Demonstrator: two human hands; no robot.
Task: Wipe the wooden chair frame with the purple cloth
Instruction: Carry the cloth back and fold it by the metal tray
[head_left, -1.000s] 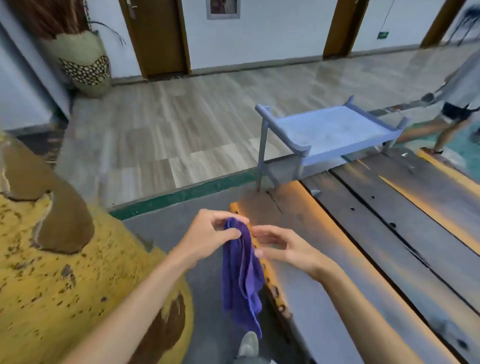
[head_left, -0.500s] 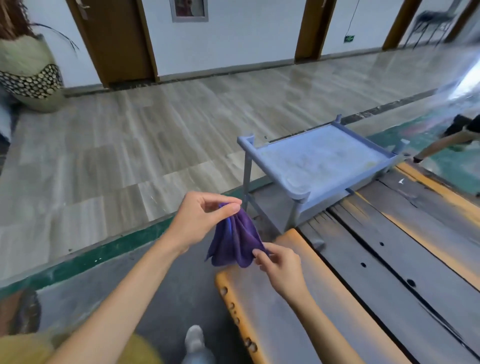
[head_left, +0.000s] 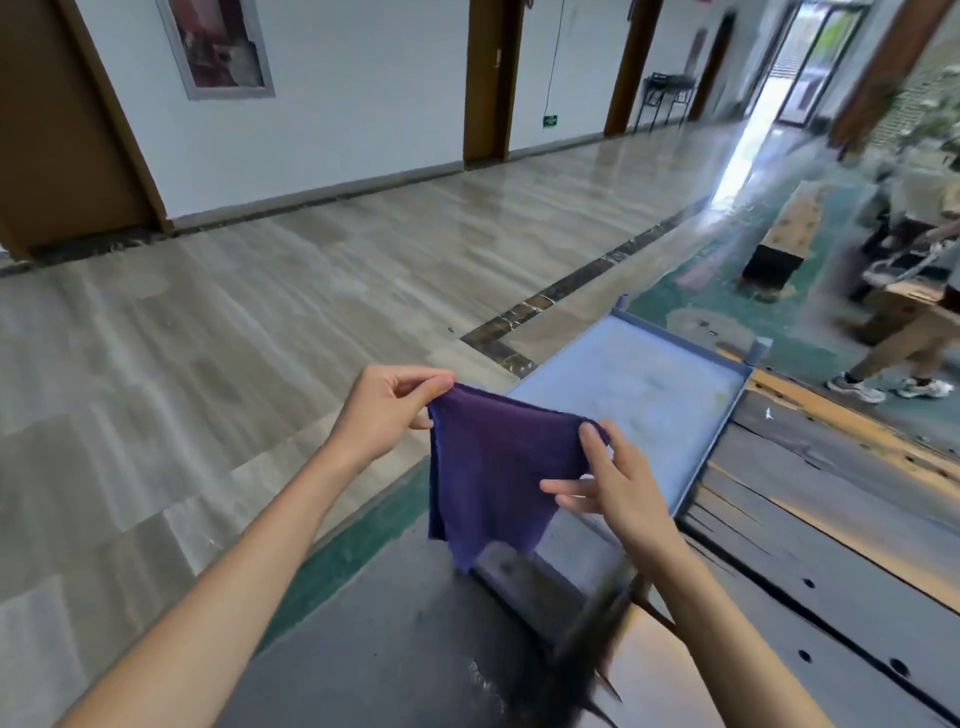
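Observation:
The purple cloth (head_left: 493, 467) hangs spread out in the air between my two hands. My left hand (head_left: 387, 415) pinches its upper left corner between thumb and fingers. My right hand (head_left: 615, 486) grips its upper right corner, with fingers lying over the cloth's right edge. The wooden chair frame (head_left: 831, 545), made of dark weathered planks with orange edges and round holes, lies low at the right and lower right. The cloth's bottom corner dangles just above the frame's near end.
A pale blue plastic shelf rack (head_left: 639, 395) stands right behind the cloth, against the wooden frame. A person's legs and sneakers (head_left: 883, 384) are at the far right. A wooden bench (head_left: 784, 234) sits farther back. Tiled floor stretches left.
The cloth was bunched up and hanging from my left hand; now my hands have drawn apart and stretched it flat. My view has swung rightward and upward.

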